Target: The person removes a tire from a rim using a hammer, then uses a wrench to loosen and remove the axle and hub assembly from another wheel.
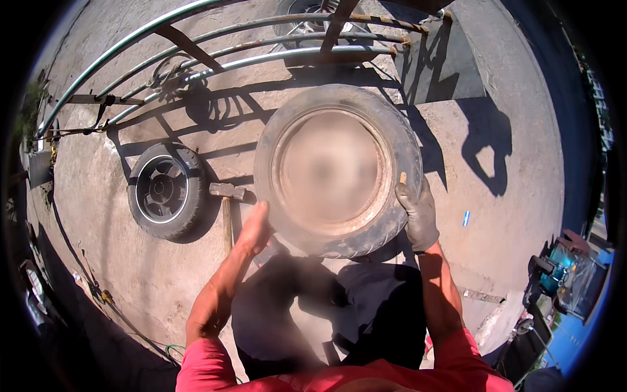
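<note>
A large dusty tyre (268, 157) is held up in front of me, with a rusty-looking ring (282, 186) around its opening. The middle of the opening is blurred, so I cannot make out what fills it. My left hand (256, 227), bare, grips the tyre's lower left side, its fingers mostly hidden. On the right side, my right hand (420, 214) wears a grey glove with the thumb tip poking out and is closed around the tyre's edge. Left of the tyre, a hammer (227, 191) with a wooden handle lies on the ground.
A small wheel (163, 189) with a black hub lies at the left. Curved metal rails (261, 62) span the far side, with a rope (171, 77) tied on. Behind them is another wheel (307, 26). A metal plate (437, 65) stands far right; a blue-and-white scrap (466, 218) lies nearer.
</note>
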`<state>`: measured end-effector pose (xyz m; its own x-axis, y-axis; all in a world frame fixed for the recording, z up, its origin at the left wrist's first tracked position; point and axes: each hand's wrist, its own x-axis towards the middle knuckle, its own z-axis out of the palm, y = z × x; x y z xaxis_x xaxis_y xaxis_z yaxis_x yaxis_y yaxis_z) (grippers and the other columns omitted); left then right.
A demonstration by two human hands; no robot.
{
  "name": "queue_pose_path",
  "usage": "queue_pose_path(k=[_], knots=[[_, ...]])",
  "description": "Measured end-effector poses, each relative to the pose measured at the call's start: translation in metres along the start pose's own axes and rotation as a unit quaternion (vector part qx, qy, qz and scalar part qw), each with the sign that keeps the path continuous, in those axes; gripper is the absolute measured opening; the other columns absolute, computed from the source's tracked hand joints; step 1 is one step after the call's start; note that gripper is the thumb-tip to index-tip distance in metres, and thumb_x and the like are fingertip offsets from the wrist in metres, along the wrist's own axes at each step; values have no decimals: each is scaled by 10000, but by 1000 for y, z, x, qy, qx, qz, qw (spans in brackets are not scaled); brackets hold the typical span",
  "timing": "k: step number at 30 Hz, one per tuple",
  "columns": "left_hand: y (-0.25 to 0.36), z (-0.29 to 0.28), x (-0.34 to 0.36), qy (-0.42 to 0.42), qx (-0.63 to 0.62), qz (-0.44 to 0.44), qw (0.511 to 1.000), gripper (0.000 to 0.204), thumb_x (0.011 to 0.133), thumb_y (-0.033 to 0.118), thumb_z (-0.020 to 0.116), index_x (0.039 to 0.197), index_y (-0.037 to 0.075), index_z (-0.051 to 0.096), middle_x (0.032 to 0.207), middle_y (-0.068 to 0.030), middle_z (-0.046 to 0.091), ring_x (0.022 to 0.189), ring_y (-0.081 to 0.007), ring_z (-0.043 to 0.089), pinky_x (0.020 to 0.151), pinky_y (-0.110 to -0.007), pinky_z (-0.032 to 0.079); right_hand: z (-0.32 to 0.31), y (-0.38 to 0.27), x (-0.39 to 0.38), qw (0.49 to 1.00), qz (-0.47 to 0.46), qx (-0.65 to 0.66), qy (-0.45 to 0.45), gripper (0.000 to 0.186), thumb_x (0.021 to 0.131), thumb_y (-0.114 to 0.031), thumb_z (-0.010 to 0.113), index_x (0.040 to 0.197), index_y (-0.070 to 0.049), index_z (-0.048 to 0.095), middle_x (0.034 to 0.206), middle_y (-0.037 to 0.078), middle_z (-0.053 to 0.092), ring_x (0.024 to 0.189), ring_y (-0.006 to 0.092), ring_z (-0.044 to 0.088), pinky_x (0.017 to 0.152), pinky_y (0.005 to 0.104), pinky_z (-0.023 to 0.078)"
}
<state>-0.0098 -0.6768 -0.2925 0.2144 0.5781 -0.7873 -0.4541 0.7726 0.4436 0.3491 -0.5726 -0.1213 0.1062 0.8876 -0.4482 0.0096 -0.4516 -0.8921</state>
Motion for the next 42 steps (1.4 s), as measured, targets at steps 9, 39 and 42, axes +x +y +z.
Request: queue_pose_path(k=[9,39,42], knots=[[131,44,-237,146,70,115,980,639,1023,561,572,1395,47,500,1251,-95,562,1024,-190,542,795,-353,456,49,-169,-101,997,74,9,12,666,998,-277,680,1523,28,408,1402,145,578,1277,239,557,1108,381,422],[590,316,26,127,146,314,929,471,1000,447,692,1258,74,562,888,57,481,707,-51,397,616,-238,335,-3,-429,393,952,-60,269,-133,555,1046,-270,615,1514,-10,468,1435,94,587,1287,194,580,1109,352,453],[589,315,50,126,121,307,936,465,998,430,701,1258,71,557,878,57,470,704,-55,390,609,-240,318,-1,-413,419,956,-40,267,-119,553,1045,-265,619,1510,-4,472,1424,89,593,1282,190,580,1113,348,446]])
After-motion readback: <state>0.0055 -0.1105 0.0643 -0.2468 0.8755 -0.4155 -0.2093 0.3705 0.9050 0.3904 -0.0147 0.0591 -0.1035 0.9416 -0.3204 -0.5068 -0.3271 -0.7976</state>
